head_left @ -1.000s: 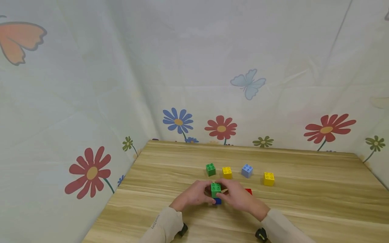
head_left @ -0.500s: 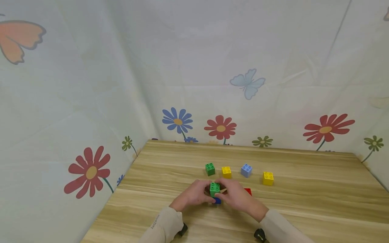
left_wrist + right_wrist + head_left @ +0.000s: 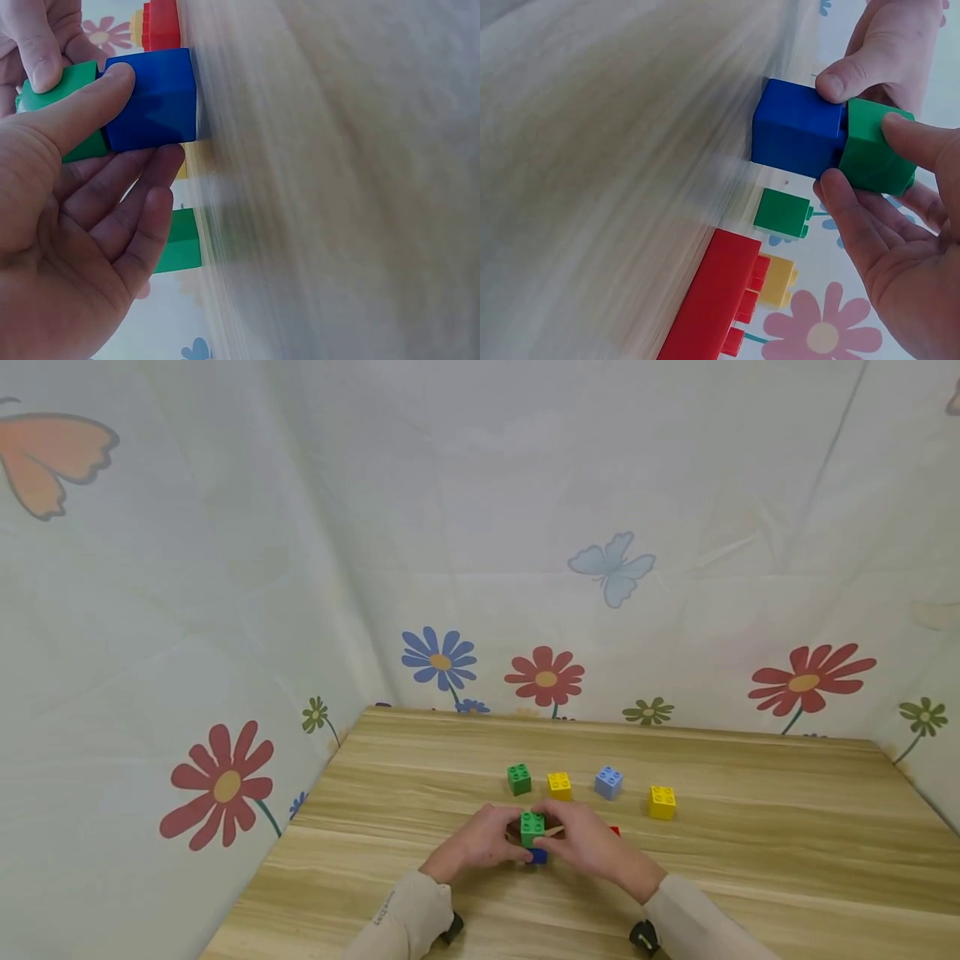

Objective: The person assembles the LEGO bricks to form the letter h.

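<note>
Near the front middle of the table, both hands meet at a light green toy brick [image 3: 532, 829] stacked above a dark blue brick [image 3: 537, 857]. The left hand [image 3: 483, 839] pinches the blue brick [image 3: 154, 105], its thumb on the near face and fingers behind. With thumb and fingers, the right hand [image 3: 588, 843] grips the green brick [image 3: 870, 154]. A narrow gap with the blue brick's studs shows between the two bricks in the right wrist view. The blue brick's base is at the wooden tabletop [image 3: 630, 150].
A long red brick [image 3: 712, 300] lies beside the right hand, mostly hidden in the head view. Behind the hands stand a dark green brick [image 3: 519, 779], a yellow brick [image 3: 559, 787], a light blue brick [image 3: 608, 783] and another yellow brick [image 3: 662, 802]. Flower-printed cloth [image 3: 480, 568] surrounds the table.
</note>
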`<state>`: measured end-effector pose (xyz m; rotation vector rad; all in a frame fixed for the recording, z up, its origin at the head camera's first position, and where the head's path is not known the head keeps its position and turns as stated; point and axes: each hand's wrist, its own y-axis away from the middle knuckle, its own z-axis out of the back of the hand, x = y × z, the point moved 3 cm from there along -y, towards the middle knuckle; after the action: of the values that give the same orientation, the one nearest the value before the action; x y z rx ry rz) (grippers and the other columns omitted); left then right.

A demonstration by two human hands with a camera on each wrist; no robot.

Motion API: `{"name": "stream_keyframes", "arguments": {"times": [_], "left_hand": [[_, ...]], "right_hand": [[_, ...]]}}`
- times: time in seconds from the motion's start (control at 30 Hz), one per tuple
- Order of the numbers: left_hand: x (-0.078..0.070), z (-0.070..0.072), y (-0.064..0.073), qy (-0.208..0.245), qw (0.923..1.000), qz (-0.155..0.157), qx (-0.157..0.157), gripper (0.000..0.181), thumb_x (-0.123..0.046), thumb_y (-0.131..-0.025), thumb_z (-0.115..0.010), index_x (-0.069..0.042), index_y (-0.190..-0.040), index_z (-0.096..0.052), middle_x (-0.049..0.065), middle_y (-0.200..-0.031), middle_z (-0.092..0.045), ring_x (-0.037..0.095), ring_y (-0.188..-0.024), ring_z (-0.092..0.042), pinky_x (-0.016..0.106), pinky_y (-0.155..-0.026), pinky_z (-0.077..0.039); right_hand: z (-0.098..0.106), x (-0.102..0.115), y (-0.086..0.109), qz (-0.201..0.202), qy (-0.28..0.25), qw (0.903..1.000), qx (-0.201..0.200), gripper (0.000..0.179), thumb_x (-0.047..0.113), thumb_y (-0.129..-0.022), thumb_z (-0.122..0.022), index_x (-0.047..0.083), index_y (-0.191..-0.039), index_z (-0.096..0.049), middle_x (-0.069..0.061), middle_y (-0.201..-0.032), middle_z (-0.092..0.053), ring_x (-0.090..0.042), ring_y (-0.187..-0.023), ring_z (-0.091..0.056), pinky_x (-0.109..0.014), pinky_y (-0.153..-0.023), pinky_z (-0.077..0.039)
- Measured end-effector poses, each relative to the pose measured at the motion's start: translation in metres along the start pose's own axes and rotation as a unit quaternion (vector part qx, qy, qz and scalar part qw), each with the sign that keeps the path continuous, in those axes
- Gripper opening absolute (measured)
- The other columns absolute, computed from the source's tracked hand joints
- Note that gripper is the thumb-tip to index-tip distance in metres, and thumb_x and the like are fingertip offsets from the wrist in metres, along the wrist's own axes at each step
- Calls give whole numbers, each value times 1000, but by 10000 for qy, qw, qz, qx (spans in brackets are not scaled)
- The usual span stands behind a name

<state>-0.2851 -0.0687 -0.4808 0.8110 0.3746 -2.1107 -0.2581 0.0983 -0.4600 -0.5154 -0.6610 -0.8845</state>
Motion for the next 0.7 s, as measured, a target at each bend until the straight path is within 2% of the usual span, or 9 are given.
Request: {"name": "stream_keyframes", "arguments": {"times": [0.43,0.7], "left_hand": [[0,-1,1,-33,10000,-64,16,30,-19,-77,-80,-17,-104,-66,-13,-93,-66,-2,-86,-59,21,-80,-47],[0,-1,1,-44,10000,-8,-8,31,-20,-77,-80,-18,-105,-67,-15,-93,-66,-2,-86,-59,22,-82,-47]], "right_hand": [[1,1,1,50,-101,9999,31,28,16,-90,-66,11,-116,-57,-4,-112,-63,-19,-100,-63,-28,-79,-52],[2,0,1,-10,-96,9999,38,29,17,-90,-67,10,-116,-58,-3,-110,-63,-17,-98,-63,-25,-77,-52]]}}
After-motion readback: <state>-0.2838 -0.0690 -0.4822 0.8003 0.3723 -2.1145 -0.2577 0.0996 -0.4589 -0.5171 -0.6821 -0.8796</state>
